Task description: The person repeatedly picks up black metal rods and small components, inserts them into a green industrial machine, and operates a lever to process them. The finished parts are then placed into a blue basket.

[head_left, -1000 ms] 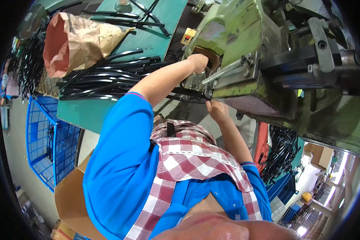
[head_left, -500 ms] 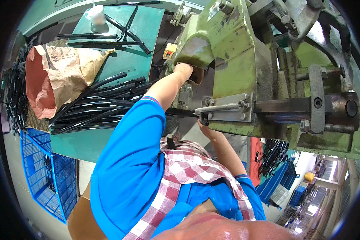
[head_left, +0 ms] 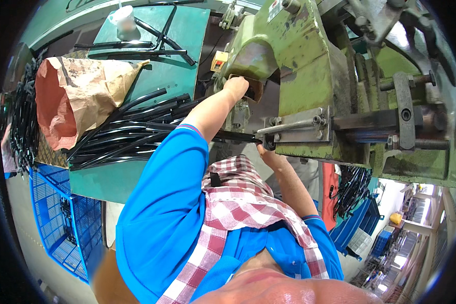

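My left hand (head_left: 236,87) is closed, its knuckles up, at a brown box-like guard (head_left: 254,89) on the green machine (head_left: 301,76); what its fingers hold is hidden. Lower down, my right hand (head_left: 271,158) pinches a black tube (head_left: 238,136) from below, close to the machine's metal clamp block (head_left: 301,129). That tube runs leftward under my left forearm, and its right end meets the block. Part of the right hand's fingers is hidden behind tube and block.
Many glossy black tubes (head_left: 121,134) lie piled on the green table (head_left: 93,183) at left, beside an open brown paper bag (head_left: 93,88). Farther back stand a white cup (head_left: 124,19) and a yellow switch box (head_left: 219,61). A blue crate (head_left: 86,238) is lower left; thick bolts (head_left: 425,145) project at right.
The view has shifted slightly, so the machine sits a little farther right in the picture. Both hands keep their places at the guard and at the tube.
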Available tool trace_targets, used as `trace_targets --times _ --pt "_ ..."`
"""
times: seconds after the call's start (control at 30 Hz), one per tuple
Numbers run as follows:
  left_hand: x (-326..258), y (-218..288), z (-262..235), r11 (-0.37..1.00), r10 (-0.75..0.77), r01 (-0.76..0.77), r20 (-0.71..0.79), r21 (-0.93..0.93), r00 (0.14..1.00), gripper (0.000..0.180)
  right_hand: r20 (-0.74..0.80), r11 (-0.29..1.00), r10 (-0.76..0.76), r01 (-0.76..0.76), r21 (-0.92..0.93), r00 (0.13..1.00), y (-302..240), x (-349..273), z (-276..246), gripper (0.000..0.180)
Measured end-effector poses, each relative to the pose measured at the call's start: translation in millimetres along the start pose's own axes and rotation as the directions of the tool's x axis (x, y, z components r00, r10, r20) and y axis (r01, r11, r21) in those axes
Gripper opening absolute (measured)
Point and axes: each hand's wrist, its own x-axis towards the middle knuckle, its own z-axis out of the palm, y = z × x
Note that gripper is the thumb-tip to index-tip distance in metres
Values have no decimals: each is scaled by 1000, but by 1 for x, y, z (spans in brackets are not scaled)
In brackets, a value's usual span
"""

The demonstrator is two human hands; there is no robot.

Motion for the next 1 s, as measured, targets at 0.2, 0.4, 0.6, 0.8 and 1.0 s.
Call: trace_targets --times 0.2,0.4,0.6,0.8,1.0 --pt "-2 2 1 999 -25 21 110 36 994 21 5 999 -27 26 41 1000 1 -2 -3 35" --pt "2 3 0 996 -28 17 133 83 991 23 66 999 28 -27 -21 997 -5 -4 -17 48" --pt "3 -8 16 999 38 -39 70 8 997 19 193 966 168 -201 164 967 -13 -3 -52 35" --pt "-6 2 -6 999 -36 32 101 39 994 20 190 949 271 -294 109 944 -27 -14 -78 36" --pt "0 0 2 995 -87 81 108 57 990 20 47 981 46 -36 -193 998 5 -41 -50 39"
